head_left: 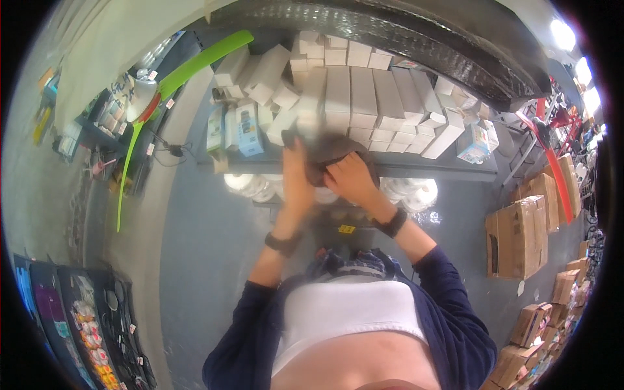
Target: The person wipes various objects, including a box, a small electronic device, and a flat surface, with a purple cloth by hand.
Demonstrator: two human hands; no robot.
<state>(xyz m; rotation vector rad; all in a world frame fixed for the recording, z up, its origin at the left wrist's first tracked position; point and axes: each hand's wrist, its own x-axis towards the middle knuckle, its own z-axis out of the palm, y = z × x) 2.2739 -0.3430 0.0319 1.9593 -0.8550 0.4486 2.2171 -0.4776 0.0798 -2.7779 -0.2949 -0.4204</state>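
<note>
A dark brown, soft-looking item (335,148) is in front of me at the shelf edge, blurred, and its kind cannot be made out. My right hand (354,175) is closed on its near right side, fingers curled over the edge. My left hand (297,179) stands upright at its left side, touching or very near it, with its fingers smeared by motion. A small dark patch shows at the left fingertips. Both wrists wear black bands. Just behind the item are long white boxes (338,97) in a row on the shelf.
Blue-and-white boxes (248,130) stand at the shelf's left, and another light-blue box (473,143) at its right. White rolls (416,194) sit beneath the shelf edge (429,166). Cardboard boxes (517,237) stand on the right. Racks of goods (91,318) line the left.
</note>
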